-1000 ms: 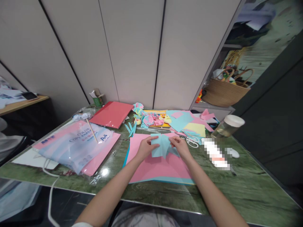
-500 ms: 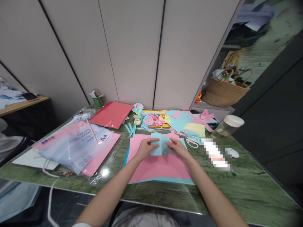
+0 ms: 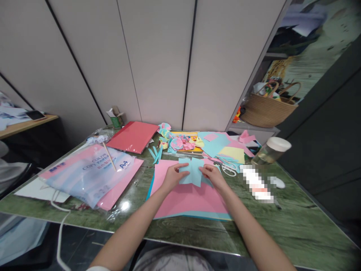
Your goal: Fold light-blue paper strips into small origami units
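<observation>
Both hands pinch one small blue paper (image 3: 192,174), folded and creased, held just above the far end of the pink sheet (image 3: 186,201). The left hand (image 3: 171,177) closes thumb and fingers on its left edge, and the right hand (image 3: 213,176) clamps the right edge likewise, fingers curled. The paper is thin and matte, perhaps pleated at the top. The pink sheet lies flat, smooth and rectangular; white scissors (image 3: 229,169) rest just off its far right corner

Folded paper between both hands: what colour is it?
The folded paper is light blue; head view.
</observation>
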The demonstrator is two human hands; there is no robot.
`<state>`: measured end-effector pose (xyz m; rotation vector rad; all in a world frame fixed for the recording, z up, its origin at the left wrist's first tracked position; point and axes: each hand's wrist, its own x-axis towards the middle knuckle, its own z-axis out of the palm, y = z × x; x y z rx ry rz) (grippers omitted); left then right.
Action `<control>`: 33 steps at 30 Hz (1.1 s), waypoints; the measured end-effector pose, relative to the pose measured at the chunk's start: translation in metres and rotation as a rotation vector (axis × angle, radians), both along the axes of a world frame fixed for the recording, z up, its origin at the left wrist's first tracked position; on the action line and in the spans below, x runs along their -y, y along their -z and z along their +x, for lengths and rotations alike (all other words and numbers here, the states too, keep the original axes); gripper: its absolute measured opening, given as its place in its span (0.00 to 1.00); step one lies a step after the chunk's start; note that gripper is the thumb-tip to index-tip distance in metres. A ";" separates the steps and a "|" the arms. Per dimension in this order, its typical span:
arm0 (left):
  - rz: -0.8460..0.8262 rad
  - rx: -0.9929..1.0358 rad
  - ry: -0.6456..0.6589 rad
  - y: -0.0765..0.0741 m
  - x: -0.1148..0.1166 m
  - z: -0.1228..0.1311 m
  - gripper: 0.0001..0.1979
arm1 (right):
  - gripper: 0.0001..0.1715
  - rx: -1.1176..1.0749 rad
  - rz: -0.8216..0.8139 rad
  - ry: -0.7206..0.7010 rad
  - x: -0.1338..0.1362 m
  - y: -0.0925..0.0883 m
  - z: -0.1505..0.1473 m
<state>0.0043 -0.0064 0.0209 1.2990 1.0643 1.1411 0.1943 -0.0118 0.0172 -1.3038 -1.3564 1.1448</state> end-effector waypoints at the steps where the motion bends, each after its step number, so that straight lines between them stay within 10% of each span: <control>1: 0.000 0.000 -0.003 0.001 0.000 0.000 0.21 | 0.22 0.001 0.004 0.003 0.000 0.000 0.000; 33: 0.001 0.065 0.106 0.001 0.000 -0.003 0.23 | 0.27 -0.069 -0.123 -0.121 0.001 -0.004 0.000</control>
